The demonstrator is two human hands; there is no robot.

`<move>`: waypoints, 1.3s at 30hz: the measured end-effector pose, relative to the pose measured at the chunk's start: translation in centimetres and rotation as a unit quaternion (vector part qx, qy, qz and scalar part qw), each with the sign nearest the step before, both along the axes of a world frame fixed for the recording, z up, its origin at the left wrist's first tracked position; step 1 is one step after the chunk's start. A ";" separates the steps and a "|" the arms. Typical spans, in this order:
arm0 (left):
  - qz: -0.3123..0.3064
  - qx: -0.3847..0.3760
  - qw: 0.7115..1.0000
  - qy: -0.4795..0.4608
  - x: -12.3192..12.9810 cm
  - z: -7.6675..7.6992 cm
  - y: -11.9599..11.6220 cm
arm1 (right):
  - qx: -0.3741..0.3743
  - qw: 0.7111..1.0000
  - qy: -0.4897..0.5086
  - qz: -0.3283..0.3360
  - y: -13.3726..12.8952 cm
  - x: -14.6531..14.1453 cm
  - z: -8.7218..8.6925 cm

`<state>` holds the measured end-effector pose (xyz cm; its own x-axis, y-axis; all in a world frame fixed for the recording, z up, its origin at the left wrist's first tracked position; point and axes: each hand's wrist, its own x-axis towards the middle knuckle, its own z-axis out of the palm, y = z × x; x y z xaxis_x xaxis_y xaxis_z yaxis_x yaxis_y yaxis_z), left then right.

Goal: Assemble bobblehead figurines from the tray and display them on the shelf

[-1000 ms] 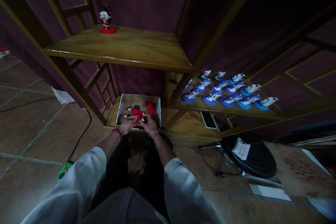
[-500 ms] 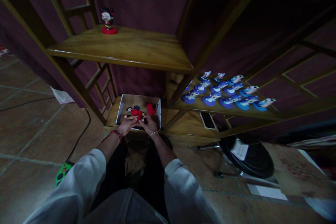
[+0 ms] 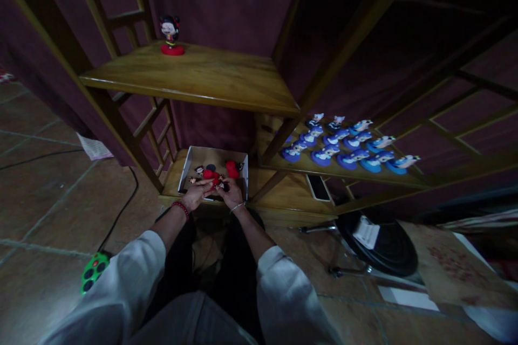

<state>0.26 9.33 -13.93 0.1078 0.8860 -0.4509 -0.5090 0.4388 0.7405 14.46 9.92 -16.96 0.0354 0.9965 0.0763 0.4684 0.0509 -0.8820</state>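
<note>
Over the near edge of an open white box [image 3: 185, 171] on the low shelf, my left hand [image 3: 196, 195] and my right hand [image 3: 232, 194] meet around a small figurine [image 3: 222, 186] with a dark head and a red base. My left fingers close on its red part and my right fingers grip its dark end. Several other red-based figurines [image 3: 232, 169] lie in the box beyond my hands. A similar figurine [image 3: 170, 35] stands upright on a red base on the upper shelf [image 3: 194, 73].
Several blue and purple figurines [image 3: 324, 153] stand on the shelf to the right, with a phone [image 3: 319, 187] below them. A wooden post separates them from the box. On the floor are a black round stool [image 3: 388, 248] and a green device [image 3: 94, 272] with a cable.
The view has shifted slightly. Both hands remain together at the figurine over the box, with only a slight change in the fingers.
</note>
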 end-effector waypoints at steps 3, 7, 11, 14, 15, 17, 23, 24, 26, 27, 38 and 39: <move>0.007 0.002 1.000 -0.007 0.1 0.0 0.1 | -0.007 1.000 0.002 0.008 0.0 0.1 0.4; 0.017 0.000 1.000 -0.015 0.0 0.1 0.1 | -0.012 1.000 -0.002 0.014 -0.1 0.0 1.2; 0.029 0.011 0.999 -0.029 -0.3 0.2 0.0 | -0.005 1.000 -0.001 0.017 -0.4 -0.4 2.0; 0.029 0.016 0.999 -0.043 -0.5 0.1 0.0 | -0.003 1.000 -0.009 0.007 -0.6 -0.8 2.8; 0.028 0.016 0.998 -0.047 -0.6 0.0 0.0 | -0.004 1.000 -0.010 0.003 -0.7 -0.9 3.1; 0.030 0.015 0.998 -0.054 -0.8 -0.1 0.1 | -0.004 1.000 -0.004 -0.005 -0.9 -1.1 3.5; 0.030 0.009 0.997 -0.076 -1.0 0.0 0.1 | 0.018 0.999 0.030 -0.002 -1.2 -1.5 4.3; 0.029 0.009 0.996 -0.079 -1.1 0.1 0.0 | 0.020 0.999 0.030 0.004 -1.2 -1.5 4.4; 0.027 0.009 0.996 -0.085 -1.1 0.3 -0.1 | 0.024 0.999 0.024 0.014 -1.1 -1.6 4.4; 0.026 0.009 0.996 -0.087 -1.2 0.5 -0.1 | 0.026 0.999 0.020 0.016 -1.1 -1.6 4.4; -0.011 0.039 0.991 -0.127 -2.2 2.3 -0.9 | 0.046 0.998 0.012 0.048 -1.1 -1.8 4.6; -0.009 0.041 0.991 -0.129 -2.2 2.3 -1.0 | 0.045 0.998 0.013 0.052 -1.1 -1.7 4.7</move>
<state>-1.96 8.37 -11.61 0.2267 0.9150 -0.3337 -0.6778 0.3943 0.6206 12.72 8.79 -12.24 -0.0651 0.9841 0.1651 0.4335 0.1769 -0.8836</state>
